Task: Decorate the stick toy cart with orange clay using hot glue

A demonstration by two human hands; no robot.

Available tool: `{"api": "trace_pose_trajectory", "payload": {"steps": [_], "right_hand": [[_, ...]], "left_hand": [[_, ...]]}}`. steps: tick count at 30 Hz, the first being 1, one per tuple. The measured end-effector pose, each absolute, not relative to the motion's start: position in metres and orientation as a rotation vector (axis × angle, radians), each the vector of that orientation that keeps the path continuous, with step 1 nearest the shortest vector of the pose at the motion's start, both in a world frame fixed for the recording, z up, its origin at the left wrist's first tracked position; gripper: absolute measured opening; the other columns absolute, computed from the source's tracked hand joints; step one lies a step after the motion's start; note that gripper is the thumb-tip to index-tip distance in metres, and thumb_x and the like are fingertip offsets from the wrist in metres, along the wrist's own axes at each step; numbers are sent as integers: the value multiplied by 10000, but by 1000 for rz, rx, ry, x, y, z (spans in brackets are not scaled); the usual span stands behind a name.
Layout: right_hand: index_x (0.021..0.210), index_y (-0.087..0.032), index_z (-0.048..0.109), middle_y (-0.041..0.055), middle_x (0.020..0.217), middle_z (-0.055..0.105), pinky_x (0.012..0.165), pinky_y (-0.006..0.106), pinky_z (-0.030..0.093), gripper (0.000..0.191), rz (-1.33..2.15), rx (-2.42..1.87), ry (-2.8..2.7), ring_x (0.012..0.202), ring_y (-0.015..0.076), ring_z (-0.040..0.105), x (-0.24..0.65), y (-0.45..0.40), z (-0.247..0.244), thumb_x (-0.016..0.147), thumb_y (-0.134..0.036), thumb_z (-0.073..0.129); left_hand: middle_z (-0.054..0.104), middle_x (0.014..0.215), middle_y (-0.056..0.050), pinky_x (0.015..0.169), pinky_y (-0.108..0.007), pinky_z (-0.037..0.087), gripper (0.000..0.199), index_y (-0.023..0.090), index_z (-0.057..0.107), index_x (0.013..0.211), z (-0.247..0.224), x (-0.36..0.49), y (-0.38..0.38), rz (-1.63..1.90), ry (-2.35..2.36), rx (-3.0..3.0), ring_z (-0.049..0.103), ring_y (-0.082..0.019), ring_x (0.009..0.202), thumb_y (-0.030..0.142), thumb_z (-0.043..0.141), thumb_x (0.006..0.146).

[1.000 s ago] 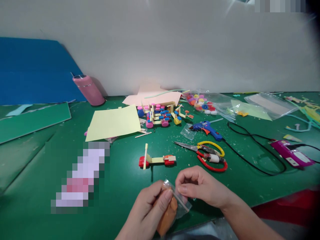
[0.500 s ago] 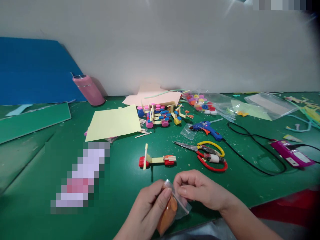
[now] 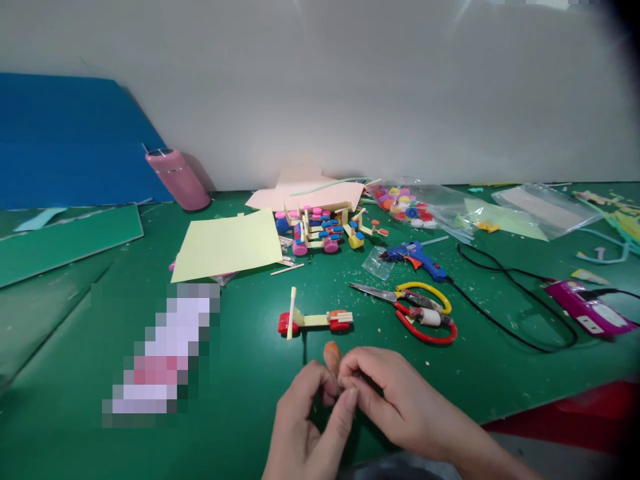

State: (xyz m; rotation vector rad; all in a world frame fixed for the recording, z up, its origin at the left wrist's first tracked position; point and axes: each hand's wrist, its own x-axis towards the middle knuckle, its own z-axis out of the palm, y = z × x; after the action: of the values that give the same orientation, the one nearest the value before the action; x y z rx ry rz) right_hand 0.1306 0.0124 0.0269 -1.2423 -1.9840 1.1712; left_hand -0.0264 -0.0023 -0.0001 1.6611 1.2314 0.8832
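Low at the front, my left hand (image 3: 311, 421) and my right hand (image 3: 400, 397) meet with fingertips pinched together. An orange lump (image 3: 333, 356) pokes out beyond them; it belongs to the small clear zip bag seen a moment earlier, whose plastic is mostly hidden by the fingers now. Both hands are closed on this bag. Just past them stands a little craft vehicle (image 3: 315, 321) with red wheels, a pale stick body and an upright stick at its left end. Scissors (image 3: 423, 307) with yellow and red handles lie to its right.
A blue glue gun (image 3: 415, 259) trails a black cord to a purple power strip (image 3: 590, 308). Farther back are several small craft vehicles (image 3: 320, 233), a bag of coloured wheels (image 3: 405, 205) and yellow sheets (image 3: 227, 247). A pink tumbler (image 3: 179, 179) leans on a blue board (image 3: 65, 147).
My hands have drawn together, the right moving onto the left's fingertips. The bag has turned, so its orange contents now point away from me rather than toward me.
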Motion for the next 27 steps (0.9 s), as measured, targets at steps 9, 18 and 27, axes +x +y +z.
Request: {"api": "trace_pose_trajectory", "payload": {"steps": [9,18,27], "right_hand": [[712,-192,427,-41,659,478,561,192,315,137,1103,-1308,-1986,603,86,422,127,11,23,843,-152,426],[743,-191,436,-38,680,466,543,183,326,195,1205,-1289,-1877,602,84,414,124,8,19,896,-303,393],[716,-188,444,-41,668,510,538,174,325,92,1092,-1325,-2015,583,78,433,126,13,17,793,-155,480]], "left_hand": [[482,598,27,516,-191,401,201,194,480,668,-6,-25,-2,895,1268,1697,465,-105,538,218,393,848],[579,686,-8,577,-221,438,116,199,497,784,-6,-26,-4,924,1230,2093,551,-126,618,116,421,814],[572,646,2,564,-226,425,156,208,465,683,2,-26,-1,947,1287,2096,551,-129,600,118,421,803]]}}
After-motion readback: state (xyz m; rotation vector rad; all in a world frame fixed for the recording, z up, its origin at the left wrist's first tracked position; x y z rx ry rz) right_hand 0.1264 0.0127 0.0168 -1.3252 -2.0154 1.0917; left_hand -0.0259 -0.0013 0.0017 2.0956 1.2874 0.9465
